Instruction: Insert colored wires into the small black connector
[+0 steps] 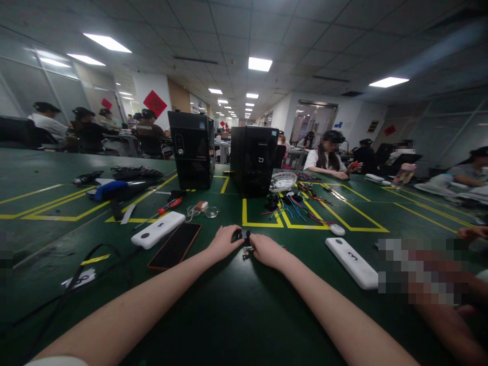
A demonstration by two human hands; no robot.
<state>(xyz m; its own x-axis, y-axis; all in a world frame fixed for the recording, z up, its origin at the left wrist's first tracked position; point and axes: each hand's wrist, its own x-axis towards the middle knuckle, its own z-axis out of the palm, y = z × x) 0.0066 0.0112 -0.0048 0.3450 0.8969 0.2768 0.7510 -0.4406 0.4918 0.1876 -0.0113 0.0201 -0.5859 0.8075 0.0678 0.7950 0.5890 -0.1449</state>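
My left hand [224, 242] and my right hand [268, 250] meet at the middle of the green table [236, 315]. Both are closed round a small black part [244, 236] held between them. A bit of metal shows just under it; what it is I cannot make out. A phone [175, 245] with an orange edge lies face up just left of my left hand. Beside it lies a white flat box [158, 229] marked with a number.
Two black computer towers [191, 150] [253, 160] stand behind the hands. Loose coloured cables [295, 209], a white basket [283, 180], a red screwdriver [170, 205], glasses [206, 211] and another white box [351, 262] lie around. Other people sit at the right and far left.
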